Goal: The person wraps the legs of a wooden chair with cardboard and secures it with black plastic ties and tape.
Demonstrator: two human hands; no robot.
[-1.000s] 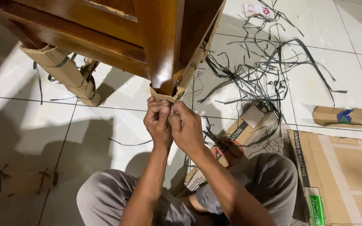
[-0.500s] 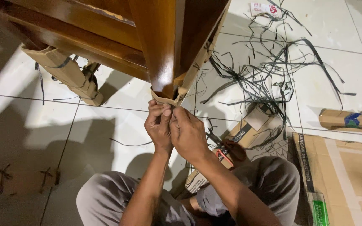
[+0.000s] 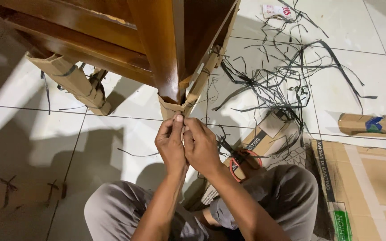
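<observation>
Both hands are up at the foot of the glossy brown wooden furniture leg point(image 3: 166, 58), where a tan cardboard wrap point(image 3: 169, 108) hugs the bottom of it. The left hand point(image 3: 170, 145) has its fingers curled tight, thumb tip pressed up against the lower edge of that wrap. The right hand point(image 3: 202, 147) is pressed right alongside it, fingers folded in, pinching at the same spot; what exactly sits between the fingertips is too small to tell. So the wrap lies just above both grips, touching the left thumb.

A long tan cardboard strip point(image 3: 204, 76) runs up from the wrap along the dark underside of the furniture. Off to the left, a second leg wrapped in tan cardboard with a black band point(image 3: 74, 82) slants down to the white tiled floor point(image 3: 112, 143).

Beyond the hands to the right, a big tangle of black plastic strapping point(image 3: 287, 76) sprawls over the tiles. At the far top edge lies a small white packet with red print point(image 3: 275, 11). Near the right edge sits a small folded brown cardboard piece with a blue mark point(image 3: 371, 124). In the lower right corner, a flattened brown cardboard sheet with black lettering and a green label point(image 3: 367, 187) lies flat. Just beside the right forearm, a brown carton with a black stripe point(image 3: 258, 143) carries a red ring-shaped mark, touching the grey trouser knee point(image 3: 287, 196).
</observation>
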